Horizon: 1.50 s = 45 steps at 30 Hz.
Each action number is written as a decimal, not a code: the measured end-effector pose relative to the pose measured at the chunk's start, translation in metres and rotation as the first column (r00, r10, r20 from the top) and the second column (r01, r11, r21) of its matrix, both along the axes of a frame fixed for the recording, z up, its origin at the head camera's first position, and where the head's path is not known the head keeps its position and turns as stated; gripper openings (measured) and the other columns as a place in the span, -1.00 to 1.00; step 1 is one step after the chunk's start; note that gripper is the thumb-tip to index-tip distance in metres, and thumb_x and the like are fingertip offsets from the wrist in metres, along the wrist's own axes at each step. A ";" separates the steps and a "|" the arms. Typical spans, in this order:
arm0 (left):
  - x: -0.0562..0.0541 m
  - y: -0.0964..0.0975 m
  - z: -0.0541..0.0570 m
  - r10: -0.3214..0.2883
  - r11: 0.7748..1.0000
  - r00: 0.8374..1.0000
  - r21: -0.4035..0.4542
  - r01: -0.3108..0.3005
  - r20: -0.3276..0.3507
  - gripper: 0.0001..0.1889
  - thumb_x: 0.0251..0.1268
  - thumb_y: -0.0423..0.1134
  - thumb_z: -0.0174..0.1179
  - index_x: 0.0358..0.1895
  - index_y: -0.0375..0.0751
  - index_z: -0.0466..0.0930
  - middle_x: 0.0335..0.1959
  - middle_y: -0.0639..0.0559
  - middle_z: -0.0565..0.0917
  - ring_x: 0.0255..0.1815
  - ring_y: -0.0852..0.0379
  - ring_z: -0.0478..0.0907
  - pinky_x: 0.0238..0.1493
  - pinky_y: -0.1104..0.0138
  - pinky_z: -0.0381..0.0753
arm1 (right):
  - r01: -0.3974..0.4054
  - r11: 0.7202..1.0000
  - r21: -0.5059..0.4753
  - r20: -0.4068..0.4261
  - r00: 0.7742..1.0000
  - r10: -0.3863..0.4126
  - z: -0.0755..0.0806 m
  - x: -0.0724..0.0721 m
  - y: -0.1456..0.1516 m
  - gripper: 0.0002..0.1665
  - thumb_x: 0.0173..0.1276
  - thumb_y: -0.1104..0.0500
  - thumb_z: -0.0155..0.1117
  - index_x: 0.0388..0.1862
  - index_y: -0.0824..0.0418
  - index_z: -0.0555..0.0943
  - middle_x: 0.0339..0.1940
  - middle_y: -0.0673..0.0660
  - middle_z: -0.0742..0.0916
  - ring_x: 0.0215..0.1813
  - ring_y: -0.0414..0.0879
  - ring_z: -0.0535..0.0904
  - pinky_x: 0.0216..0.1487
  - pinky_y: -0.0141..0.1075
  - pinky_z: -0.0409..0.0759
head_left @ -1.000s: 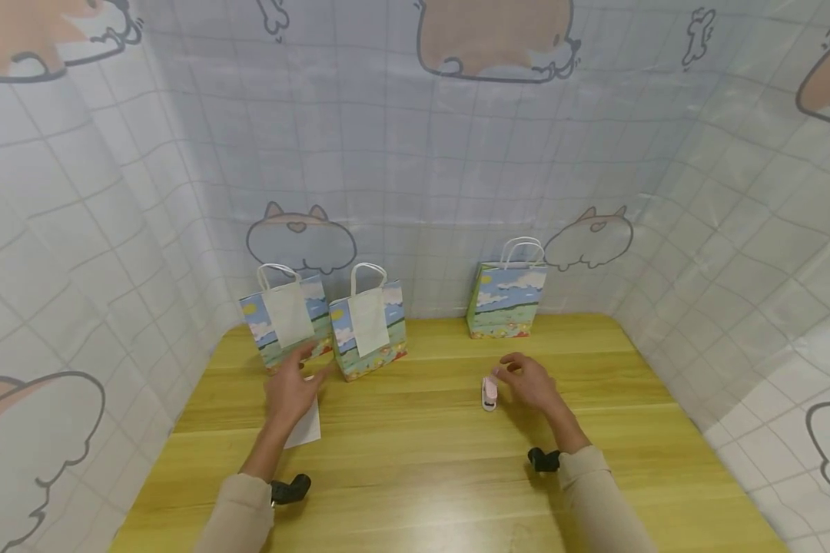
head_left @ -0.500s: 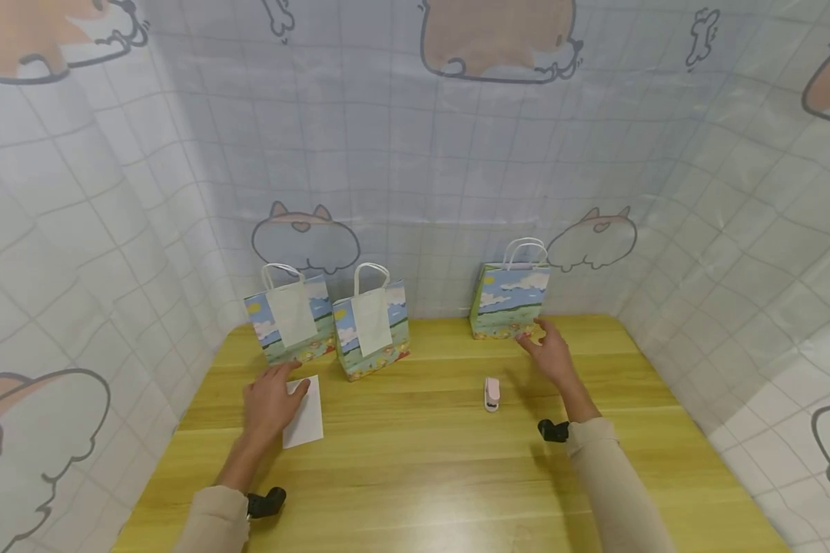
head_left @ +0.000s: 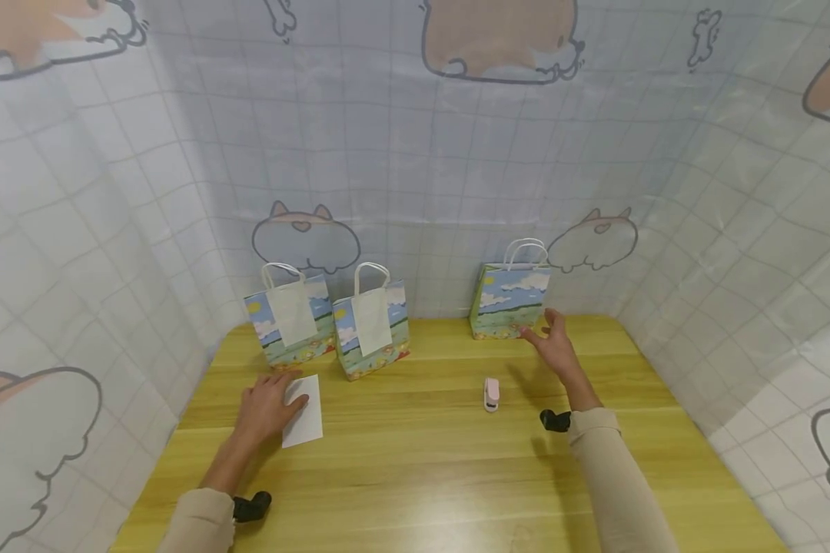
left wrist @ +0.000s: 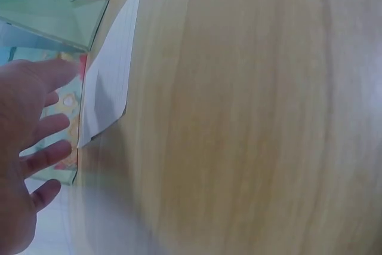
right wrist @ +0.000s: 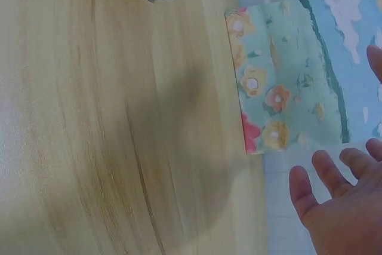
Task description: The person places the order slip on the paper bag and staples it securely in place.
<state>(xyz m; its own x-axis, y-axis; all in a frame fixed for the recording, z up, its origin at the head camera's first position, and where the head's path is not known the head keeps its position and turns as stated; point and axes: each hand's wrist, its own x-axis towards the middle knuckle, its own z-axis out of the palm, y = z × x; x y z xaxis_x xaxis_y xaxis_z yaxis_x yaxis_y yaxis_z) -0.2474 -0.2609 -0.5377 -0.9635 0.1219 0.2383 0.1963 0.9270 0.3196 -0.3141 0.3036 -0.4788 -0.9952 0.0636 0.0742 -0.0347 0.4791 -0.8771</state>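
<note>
Over the last second, the right hand (head_left: pixel 556 347) is leaving the stapler (head_left: pixel 492 393) behind and reaching up to the right bag (head_left: pixel 512 299), while the left hand (head_left: pixel 266 403) is drawing back from the left bag (head_left: pixel 264 329) to the edge of the loose paper (head_left: pixel 307 422). From my remote seat I am seeing the bags and stapler staying put.

The right hand is holding nothing: its fingers are spreading beside the bag's lower corner, and I am not able to tell whether they are touching it. The left hand is also relaxed and gripping nothing, its thumb reaching over the paper; contact is unclear.

For this reach, I am judging that a light pinch low on the bag's side would be working best, since squeezing could be creasing it; sliding it flat along the counter (head_left: pixel 415 461) would be keeping it upright.

I am counting three bags standing at the back, the middle bag (head_left: pixel 397 322) among them, two white sheets (head_left: pixel 372 322) on the fronts of the left and middle ones, one loose paper and one stapler.
</note>
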 end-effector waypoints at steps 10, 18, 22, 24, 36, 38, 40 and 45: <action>0.006 -0.004 0.001 -0.063 0.998 0.995 -0.021 0.065 0.083 -0.28 0.32 0.08 0.33 0.45 -0.19 0.38 0.36 -0.33 0.47 0.27 -0.46 0.36 0.07 -0.39 0.27 | -0.029 0.999 -0.030 0.012 0.999 0.030 0.000 -0.006 0.003 0.13 0.51 -0.10 0.21 0.65 0.16 -0.34 0.67 0.30 -0.11 0.58 0.39 -0.01 0.42 0.27 0.17; 0.009 -0.007 0.004 -0.078 0.997 0.990 -0.012 0.080 0.115 -0.21 0.24 0.12 0.38 0.46 -0.17 0.36 0.35 -0.30 0.49 0.25 -0.45 0.36 0.06 -0.39 0.28 | -0.060 0.997 -0.041 0.029 0.998 0.061 0.001 -0.008 -0.001 0.12 0.52 -0.11 0.20 0.65 0.14 -0.34 0.66 0.34 -0.04 0.55 0.41 0.05 0.40 0.27 0.22; 0.009 -0.008 0.002 -0.095 0.995 0.989 -0.032 0.099 0.110 -0.22 0.23 0.16 0.38 0.44 -0.15 0.39 0.32 -0.28 0.53 0.21 -0.44 0.39 0.04 -0.37 0.30 | -0.051 0.998 -0.032 0.033 0.998 0.052 0.001 -0.008 -0.001 0.19 0.47 -0.21 0.22 0.66 0.11 -0.35 0.67 0.31 -0.11 0.56 0.40 0.02 0.39 0.28 0.21; 0.010 -0.009 0.000 -0.102 0.993 0.989 -0.050 0.108 0.107 -0.23 0.24 0.16 0.36 0.44 -0.13 0.40 0.31 -0.26 0.54 0.20 -0.42 0.41 0.04 -0.37 0.31 | -0.044 0.999 -0.025 0.033 0.998 0.044 0.001 -0.008 -0.001 0.20 0.45 -0.24 0.23 0.66 0.09 -0.34 0.67 0.30 -0.13 0.57 0.39 0.01 0.39 0.29 0.21; 0.012 -0.001 0.006 -0.079 0.994 0.987 -0.061 0.089 0.142 -0.12 0.11 0.25 0.42 0.45 -0.12 0.39 0.32 -0.28 0.51 0.24 -0.42 0.38 0.07 -0.36 0.28 | -0.104 0.995 -0.011 0.006 0.995 0.104 0.007 -0.012 0.004 0.16 0.49 -0.21 0.19 0.65 0.06 -0.36 0.65 0.38 -0.02 0.53 0.43 0.05 0.39 0.33 0.16; 0.013 -0.001 0.007 -0.075 0.994 0.986 -0.067 0.086 0.152 -0.10 0.08 0.26 0.43 0.46 -0.11 0.39 0.33 -0.28 0.50 0.24 -0.41 0.37 0.07 -0.36 0.28 | -0.116 0.993 -0.016 0.001 0.993 0.116 0.007 -0.012 0.005 0.16 0.49 -0.21 0.19 0.65 0.06 -0.37 0.64 0.40 0.01 0.53 0.44 0.06 0.39 0.33 0.15; 0.013 0.000 0.008 -0.074 0.994 0.984 -0.070 0.086 0.159 -0.07 0.06 0.28 0.44 0.46 -0.10 0.38 0.33 -0.28 0.49 0.25 -0.41 0.36 0.08 -0.36 0.27 | -0.116 0.993 -0.013 0.002 0.993 0.116 0.006 -0.012 0.006 0.16 0.49 -0.20 0.19 0.65 0.05 -0.36 0.64 0.39 0.00 0.53 0.44 0.06 0.38 0.34 0.15; 0.014 0.000 0.008 -0.085 0.993 0.982 -0.063 0.097 0.170 -0.02 0.00 0.30 0.46 0.48 -0.09 0.35 0.33 -0.31 0.48 0.26 -0.42 0.35 0.07 -0.36 0.26 | -0.098 0.995 0.010 0.004 0.995 0.098 0.006 -0.012 0.007 0.13 0.53 -0.11 0.19 0.66 0.08 -0.37 0.66 0.36 -0.12 0.56 0.43 0.01 0.39 0.33 0.15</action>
